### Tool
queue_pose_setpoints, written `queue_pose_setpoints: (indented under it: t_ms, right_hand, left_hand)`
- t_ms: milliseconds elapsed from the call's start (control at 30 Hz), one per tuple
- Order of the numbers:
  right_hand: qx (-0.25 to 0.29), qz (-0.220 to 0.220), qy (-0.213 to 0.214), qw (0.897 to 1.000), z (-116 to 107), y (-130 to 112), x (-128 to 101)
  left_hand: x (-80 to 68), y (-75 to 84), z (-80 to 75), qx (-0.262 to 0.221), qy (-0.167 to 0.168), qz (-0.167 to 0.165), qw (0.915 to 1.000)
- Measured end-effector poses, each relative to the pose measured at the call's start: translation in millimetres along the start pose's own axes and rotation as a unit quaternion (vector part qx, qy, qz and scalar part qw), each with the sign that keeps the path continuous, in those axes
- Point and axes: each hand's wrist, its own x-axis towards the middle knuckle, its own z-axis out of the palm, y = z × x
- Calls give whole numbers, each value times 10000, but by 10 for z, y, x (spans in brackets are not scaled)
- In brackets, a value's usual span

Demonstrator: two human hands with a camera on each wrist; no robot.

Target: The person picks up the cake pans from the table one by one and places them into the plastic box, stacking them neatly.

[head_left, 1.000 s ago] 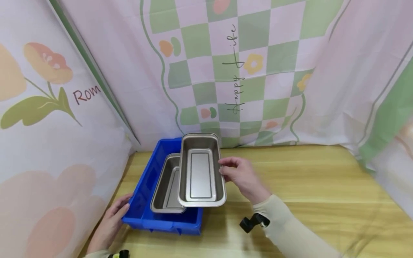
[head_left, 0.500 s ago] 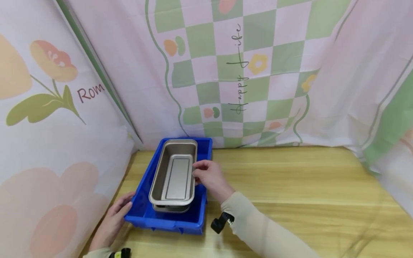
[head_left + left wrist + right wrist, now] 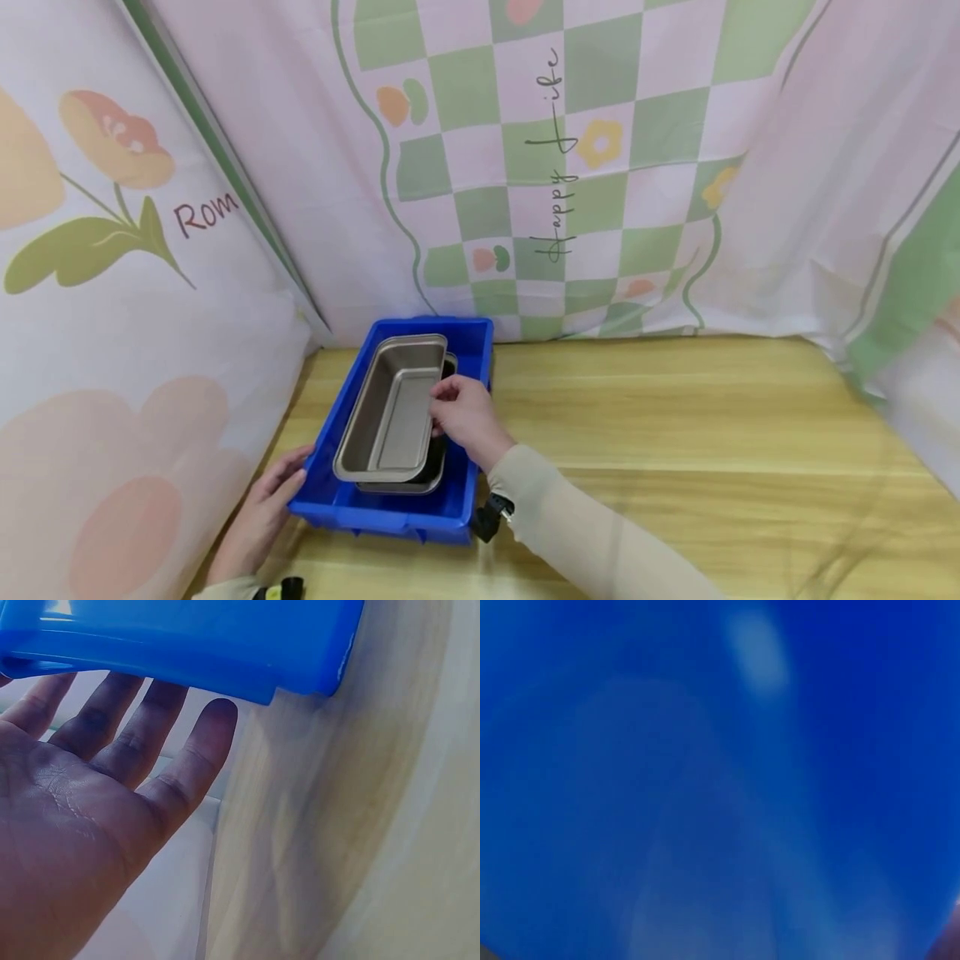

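Observation:
My right hand point(image 3: 471, 418) pinches the right rim of a metal loaf pan point(image 3: 397, 417), which tilts inside a blue plastic bin point(image 3: 382, 523). A second loaf pan point(image 3: 427, 483) lies under it in the bin, mostly hidden. At the bin's front left corner, my left hand point(image 3: 258, 508) rests against the outer wall. Seen in the left wrist view, the fingers point(image 3: 187, 769) of that hand reach fairly straight toward the blue bin point(image 3: 187, 645). Blurred blue from the bin point(image 3: 720, 750) fills the right wrist view, so the fingertips do not show there.
A wooden table point(image 3: 660, 450) carries the bin and stretches to the right. Patterned cloth point(image 3: 525, 167) hangs behind it, close to the bin's far end. Another printed cloth point(image 3: 135, 350) stands along the left side.
The upper loaf pan has moved left from over the bin's right side, come down and tilted over the other pan, with my right hand holding its rim. My left hand has stayed at the bin.

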Motion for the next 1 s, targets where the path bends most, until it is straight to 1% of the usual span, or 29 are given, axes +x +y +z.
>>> queue_pose_setpoints:
  t_ms: [200, 333, 467, 633, 700, 767, 867, 1000]
  right_hand:
    - [-500, -255, -46, 9984, 16, -4, -3]
    - [-1047, -365, -119, 9938, 25, -7, -13]
    - [-1384, -307, -189, 9897, 30, -4, -19]
    - [-1491, -214, -206, 9884, -7, -15, -49]
    - [-1524, -207, -195, 9879, -28, -19, -64]
    - [-1515, -206, -199, 9880, -49, -26, -81]
    - [-1379, -143, -256, 9900, -83, -48, -118]
    - [-1238, -50, -519, 9909, -145, -78, -174]
  left_hand:
    - [-2, 1, -8, -86, -73, 152, 9998]
    - [-12, 0, -15, -30, -37, 188, 9998]
    - [-19, -3, -17, -56, -26, 228, 9997]
    - [-17, -10, -15, -206, -352, 392, 9984]
    - [-17, -10, -14, -218, -429, 443, 9979]
    - [-18, -5, -10, -175, -368, 432, 9982]
    - [-17, 2, -1, -103, -181, 323, 9993]
    - [-8, -6, 6, -66, -47, 244, 9997]
